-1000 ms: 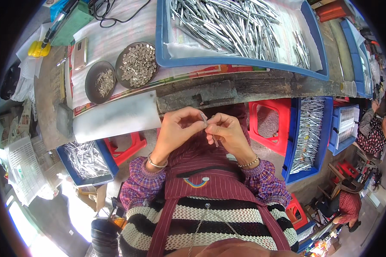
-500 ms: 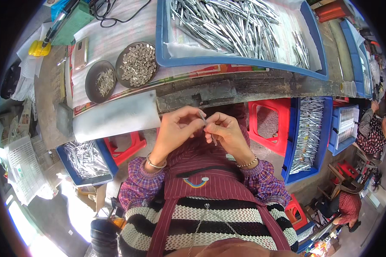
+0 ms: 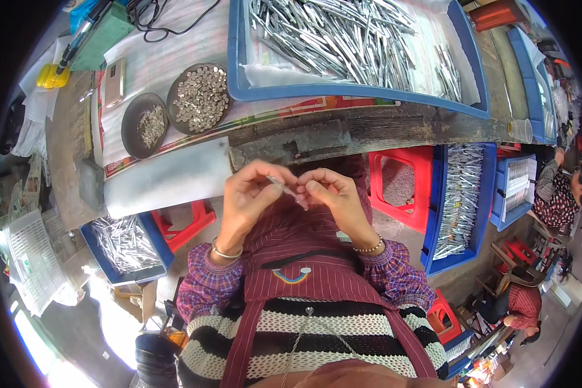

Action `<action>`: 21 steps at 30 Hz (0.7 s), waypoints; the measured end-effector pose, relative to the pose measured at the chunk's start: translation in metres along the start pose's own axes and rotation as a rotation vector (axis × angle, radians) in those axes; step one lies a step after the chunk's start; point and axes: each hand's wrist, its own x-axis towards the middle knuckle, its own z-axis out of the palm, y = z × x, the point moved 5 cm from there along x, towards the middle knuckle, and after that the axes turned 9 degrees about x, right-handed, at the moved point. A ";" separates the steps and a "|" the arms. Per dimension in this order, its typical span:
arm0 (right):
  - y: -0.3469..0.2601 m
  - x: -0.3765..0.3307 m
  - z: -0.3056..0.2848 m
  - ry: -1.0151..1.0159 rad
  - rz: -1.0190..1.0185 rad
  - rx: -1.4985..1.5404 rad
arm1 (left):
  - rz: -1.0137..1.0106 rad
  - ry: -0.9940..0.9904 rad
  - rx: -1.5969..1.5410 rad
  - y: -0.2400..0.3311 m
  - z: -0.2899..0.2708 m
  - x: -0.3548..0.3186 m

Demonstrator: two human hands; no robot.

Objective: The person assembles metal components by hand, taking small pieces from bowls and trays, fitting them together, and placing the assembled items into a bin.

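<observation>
We look down on two bare hands meeting just off the near edge of a wooden worktop [image 3: 401, 123], in front of a striped maroon apron [image 3: 297, 284]. A slim silvery piece [image 3: 289, 191] is held in the air there, its long axis slanting from upper left to lower right, so that the lower end tips toward the wearer. The left hand [image 3: 246, 197] is the nearer of the two: its thumb and index finger pinch the piece toward the upper end. From the opposite side comes the right hand [image 3: 335, 197], its thumb and index fingertips drawn close together just beside the lower half; we cannot tell whether they touch the metal or grip anything. The piece thus lies to the right of the left palm and to the left of the right one, its lower tip showing below the right fingertips.

Beyond, we find a blue tray [image 3: 362, 94] of silvery metal strips [image 3: 333, 42] lying lengthwise in a loose heap. To its left sit two dark round dishes, one with small shiny discs [image 3: 202, 97], the other with tiny pin-like pieces [image 3: 152, 125].
</observation>
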 end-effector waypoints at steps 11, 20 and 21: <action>-0.005 0.003 0.012 -0.075 -0.096 -0.273 | 0.051 0.242 0.302 0.006 -0.050 -0.021; -0.045 0.038 0.115 -0.349 -0.713 -1.133 | 0.153 0.463 0.250 0.018 -0.102 -0.044; -0.043 0.048 0.122 -0.348 -0.715 -1.144 | 0.166 0.502 0.285 0.018 -0.106 -0.045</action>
